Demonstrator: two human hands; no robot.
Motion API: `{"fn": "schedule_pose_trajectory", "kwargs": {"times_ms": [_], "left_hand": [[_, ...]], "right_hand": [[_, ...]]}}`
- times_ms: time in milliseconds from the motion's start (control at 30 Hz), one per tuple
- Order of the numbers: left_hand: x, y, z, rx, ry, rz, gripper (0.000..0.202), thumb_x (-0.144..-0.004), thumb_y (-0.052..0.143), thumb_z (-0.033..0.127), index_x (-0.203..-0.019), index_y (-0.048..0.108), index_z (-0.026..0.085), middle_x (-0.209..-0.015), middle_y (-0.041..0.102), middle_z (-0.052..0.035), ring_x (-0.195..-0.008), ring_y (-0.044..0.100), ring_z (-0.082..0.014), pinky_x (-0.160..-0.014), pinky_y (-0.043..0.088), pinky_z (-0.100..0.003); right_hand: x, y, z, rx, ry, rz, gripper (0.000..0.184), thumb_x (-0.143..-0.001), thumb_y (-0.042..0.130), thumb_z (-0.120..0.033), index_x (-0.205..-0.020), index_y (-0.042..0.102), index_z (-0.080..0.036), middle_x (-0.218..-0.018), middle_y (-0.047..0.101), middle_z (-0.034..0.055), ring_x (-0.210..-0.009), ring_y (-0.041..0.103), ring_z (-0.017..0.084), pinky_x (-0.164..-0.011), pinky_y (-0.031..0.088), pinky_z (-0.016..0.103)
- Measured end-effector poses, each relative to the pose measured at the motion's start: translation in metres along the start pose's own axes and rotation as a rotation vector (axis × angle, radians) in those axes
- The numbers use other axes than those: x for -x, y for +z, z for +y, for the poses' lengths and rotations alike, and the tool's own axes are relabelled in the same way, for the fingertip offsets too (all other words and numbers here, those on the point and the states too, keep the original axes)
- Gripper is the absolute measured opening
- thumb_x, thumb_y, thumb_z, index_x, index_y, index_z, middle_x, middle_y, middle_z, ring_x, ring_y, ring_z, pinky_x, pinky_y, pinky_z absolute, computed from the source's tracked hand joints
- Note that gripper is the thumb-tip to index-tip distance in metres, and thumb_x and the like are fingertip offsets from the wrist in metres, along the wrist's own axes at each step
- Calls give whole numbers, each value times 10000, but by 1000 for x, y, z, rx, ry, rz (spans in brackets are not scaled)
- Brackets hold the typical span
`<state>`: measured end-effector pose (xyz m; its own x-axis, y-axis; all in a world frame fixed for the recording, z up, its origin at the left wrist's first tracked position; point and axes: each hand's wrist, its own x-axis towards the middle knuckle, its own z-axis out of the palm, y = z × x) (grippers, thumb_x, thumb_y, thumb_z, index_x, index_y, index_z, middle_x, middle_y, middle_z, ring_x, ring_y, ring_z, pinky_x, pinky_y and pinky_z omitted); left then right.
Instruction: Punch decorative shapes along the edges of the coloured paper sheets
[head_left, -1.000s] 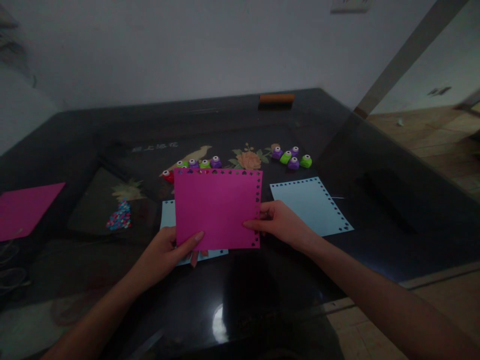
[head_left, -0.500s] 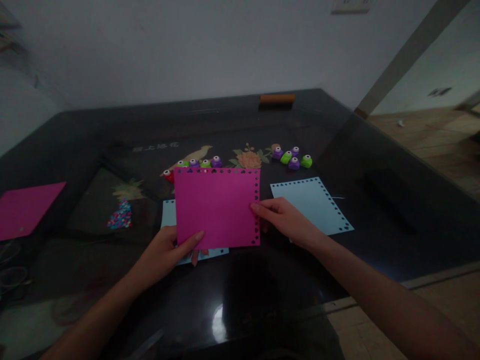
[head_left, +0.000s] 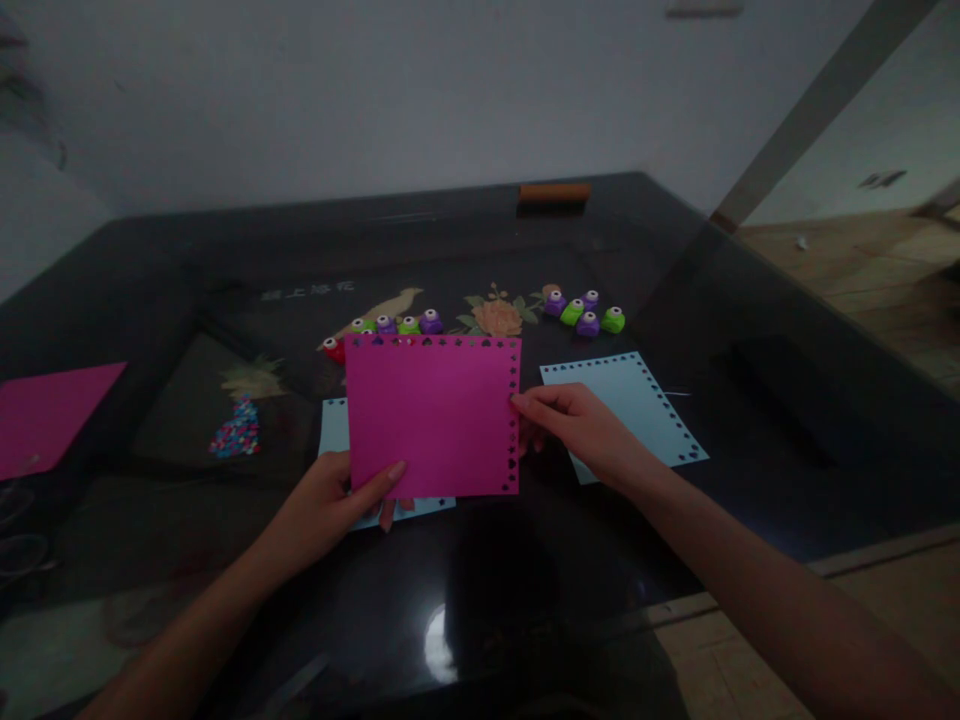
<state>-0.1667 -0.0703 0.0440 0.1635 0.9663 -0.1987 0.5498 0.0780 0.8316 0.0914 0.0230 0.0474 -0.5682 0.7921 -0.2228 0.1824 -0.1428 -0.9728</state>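
Observation:
I hold a magenta sheet of paper upright over the dark table; small shapes are punched along its top and right edges. My left hand pinches its lower left corner, thumb on the front. My right hand pinches the middle of its right edge with curled fingers. Under the sheet lies a light blue sheet, mostly hidden. Another light blue sheet with punched edges lies flat to the right, partly under my right hand.
Behind the paper stand two rows of small craft punches, one left, one right, green, purple and red. A second magenta sheet lies far left. Coloured paper bits form a pile. An orange-brown block sits at the far edge.
My right hand has slid up the sheet's right edge, from near the lower corner to the middle. The sheet and my left hand have hardly moved.

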Motion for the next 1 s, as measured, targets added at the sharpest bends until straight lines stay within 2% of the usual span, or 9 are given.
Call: {"fn": "schedule_pose_trajectory", "kwargs": {"times_ms": [133,233,467,800,900,1000], "left_hand": [[0,1,0,22,-3,16,419,-874,489,419,-536,605,201,-517,644,-5,-539,605,-147,-589,470,-244],[1,0,1,41,-9,28,421,-867,494,422,-522,591,202,-510,638,-3,-532,601,-150,-579,467,-244],[1,-1,6,14,-22,34,415,-851,495,451,-524,601,219,-515,647,-3,-526,598,-159,-572,471,-250],[1,-1,6,16,-16,21,421,-860,495,447,-527,607,215,-525,654,-6,-536,605,-155,-576,469,-247],[0,0,7,31,-13,25,420,-858,496,442,-521,601,214,-515,647,-4,-521,596,-151,-570,466,-248],[0,0,6,33,-13,28,407,-861,502,441,-542,610,211,-520,647,-6,-528,597,-153,-578,469,-253]], "right_hand": [[0,-1,-1,-30,11,0,316,-891,524,-387,-671,620,-181,-618,648,15,-574,592,109,-549,409,247],[0,-1,0,-12,19,12,244,-829,614,-392,-716,642,-177,-610,653,6,-556,586,107,-532,399,242],[1,0,1,-25,64,-8,131,-717,715,-293,-717,650,-179,-593,650,-4,-556,573,110,-546,397,245],[1,4,3,8,66,-39,174,-709,721,-278,-617,609,-181,-550,601,-29,-511,486,87,-522,344,243],[1,4,3,4,73,-48,167,-699,737,-294,-631,635,-180,-566,617,-22,-522,506,93,-539,372,247],[1,6,2,-35,87,-83,159,-680,761,-325,-724,695,-187,-679,686,13,-621,591,131,-618,446,272]]}}
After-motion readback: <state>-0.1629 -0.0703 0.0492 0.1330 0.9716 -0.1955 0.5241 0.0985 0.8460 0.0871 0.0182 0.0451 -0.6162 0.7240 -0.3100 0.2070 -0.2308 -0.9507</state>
